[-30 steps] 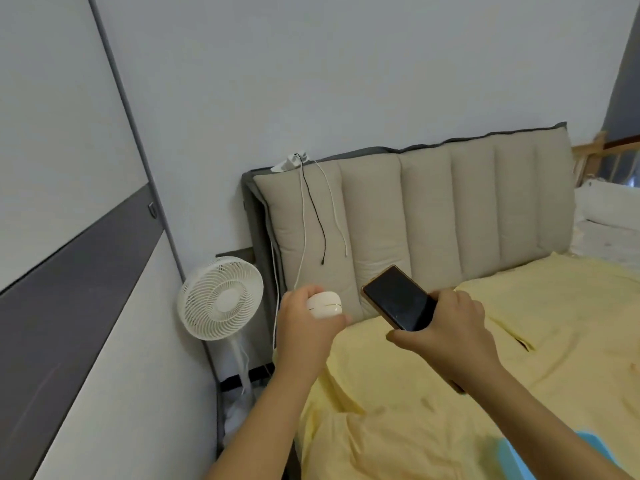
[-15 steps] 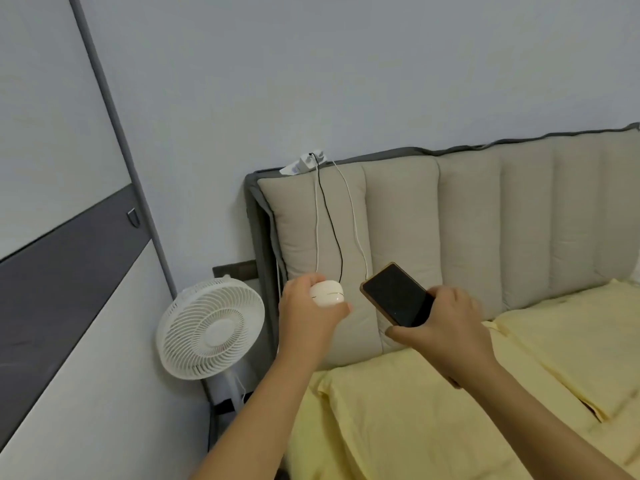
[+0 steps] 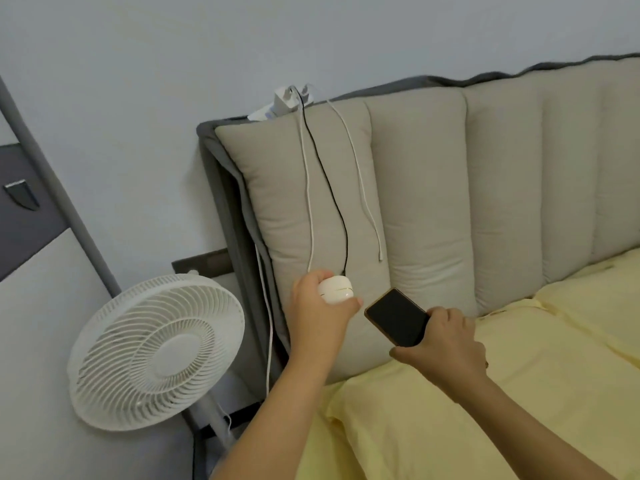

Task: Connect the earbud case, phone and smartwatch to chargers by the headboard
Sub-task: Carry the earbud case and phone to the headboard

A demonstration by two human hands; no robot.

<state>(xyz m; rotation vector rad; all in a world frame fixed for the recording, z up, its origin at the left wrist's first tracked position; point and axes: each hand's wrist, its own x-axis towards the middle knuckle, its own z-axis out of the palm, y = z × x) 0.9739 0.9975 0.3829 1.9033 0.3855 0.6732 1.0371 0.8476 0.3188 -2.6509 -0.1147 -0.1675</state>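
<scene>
Left hand (image 3: 320,315) at frame centre, fingers curled round white earbud case (image 3: 336,289), held against beige headboard (image 3: 415,202). Black cable (image 3: 327,174) tip hangs just above case; two white cables (image 3: 362,174) dangle beside it from power strip (image 3: 289,102) on headboard top. Right hand (image 3: 445,344) grips phone (image 3: 396,315) by lower end, dark screen up, above yellow bedsheet (image 3: 485,410). White fan (image 3: 156,351) lower left. Smartwatch not seen.
</scene>
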